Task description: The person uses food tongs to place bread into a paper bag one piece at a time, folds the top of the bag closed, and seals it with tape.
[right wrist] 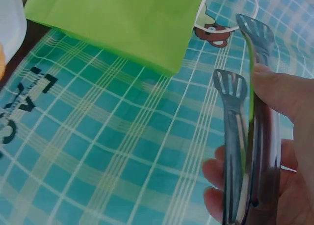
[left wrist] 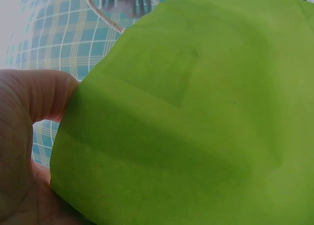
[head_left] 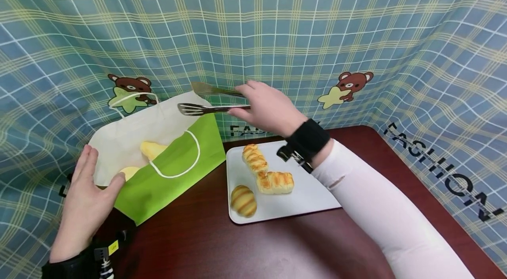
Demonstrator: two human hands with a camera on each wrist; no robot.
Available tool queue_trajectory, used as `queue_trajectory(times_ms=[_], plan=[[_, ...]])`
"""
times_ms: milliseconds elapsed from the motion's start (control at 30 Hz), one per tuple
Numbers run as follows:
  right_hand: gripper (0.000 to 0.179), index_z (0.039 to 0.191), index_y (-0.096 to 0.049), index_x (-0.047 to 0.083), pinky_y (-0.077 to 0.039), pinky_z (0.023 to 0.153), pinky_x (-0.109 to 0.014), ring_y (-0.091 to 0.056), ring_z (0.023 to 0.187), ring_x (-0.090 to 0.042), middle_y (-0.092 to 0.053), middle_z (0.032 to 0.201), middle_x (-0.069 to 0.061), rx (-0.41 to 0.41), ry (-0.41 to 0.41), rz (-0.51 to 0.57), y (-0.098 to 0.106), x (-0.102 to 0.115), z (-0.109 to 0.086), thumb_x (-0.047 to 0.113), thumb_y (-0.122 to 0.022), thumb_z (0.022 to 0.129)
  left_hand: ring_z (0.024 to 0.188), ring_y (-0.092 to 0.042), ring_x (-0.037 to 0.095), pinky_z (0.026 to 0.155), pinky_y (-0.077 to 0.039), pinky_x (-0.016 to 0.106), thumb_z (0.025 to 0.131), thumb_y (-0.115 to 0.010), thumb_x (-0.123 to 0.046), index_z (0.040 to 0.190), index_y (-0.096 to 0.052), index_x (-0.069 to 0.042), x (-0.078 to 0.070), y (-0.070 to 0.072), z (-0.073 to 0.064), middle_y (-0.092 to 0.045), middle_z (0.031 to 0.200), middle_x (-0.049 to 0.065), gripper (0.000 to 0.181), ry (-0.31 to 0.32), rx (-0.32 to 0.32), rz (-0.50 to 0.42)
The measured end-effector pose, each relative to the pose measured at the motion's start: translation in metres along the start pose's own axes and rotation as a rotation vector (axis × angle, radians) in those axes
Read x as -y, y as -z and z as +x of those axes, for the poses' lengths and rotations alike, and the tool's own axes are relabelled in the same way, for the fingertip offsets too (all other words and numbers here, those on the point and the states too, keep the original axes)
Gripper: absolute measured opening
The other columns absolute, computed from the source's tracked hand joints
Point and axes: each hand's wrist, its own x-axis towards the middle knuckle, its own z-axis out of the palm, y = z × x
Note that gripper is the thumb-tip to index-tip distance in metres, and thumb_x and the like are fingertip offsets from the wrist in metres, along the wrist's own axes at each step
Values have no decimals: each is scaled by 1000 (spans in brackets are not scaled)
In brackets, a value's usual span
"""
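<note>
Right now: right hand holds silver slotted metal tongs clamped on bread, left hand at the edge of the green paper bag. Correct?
Not quite: the silver slotted metal tongs grip nothing; the head view shows their tips apart and empty. The right hand does hold them, and the left hand is at the edge of the green paper bag.

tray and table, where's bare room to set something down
Bare: the white tray right of the breads, up to the sleeve; the table in front of the tray. Crowded: the tray's left end, with its three breads, and the green bag, with the left hand at its rim and tongs above.
</note>
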Motion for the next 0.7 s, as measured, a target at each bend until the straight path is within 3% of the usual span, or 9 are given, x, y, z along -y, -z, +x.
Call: queue_trajectory(times_ms=[233, 467, 700], plan=[[64, 135, -51, 16, -48, 85, -36, -53, 102, -14, -56, 117, 0, -105, -49, 83, -13, -32, -56, 58, -53, 88, 145, 3, 30, 106, -12, 65, 93, -54, -31, 152, -5, -14, 2, 1, 0, 4, 159, -5, 79, 3, 3, -5], [63, 135, -51, 22, -49, 79, -35, -53, 100, -11, -55, 118, 5, -74, -129, 125, -54, -65, -117, 60, -55, 86, 145, 2, 29, 107, -13, 65, 93, -54, -30, 152, -5, -14, 4, 5, -2, 3, 159, -6, 79, 15, -10, -6], [65, 132, -54, 22, -50, 73, -33, -56, 94, -7, -58, 118, 7, -33, -201, 98, -101, -95, -186, 63, -57, 82, 145, 0, 32, 105, -13, 66, 94, -53, -30, 152, -4, -13, 4, 2, 1, 4, 159, -3, 78, -21, 10, -26]])
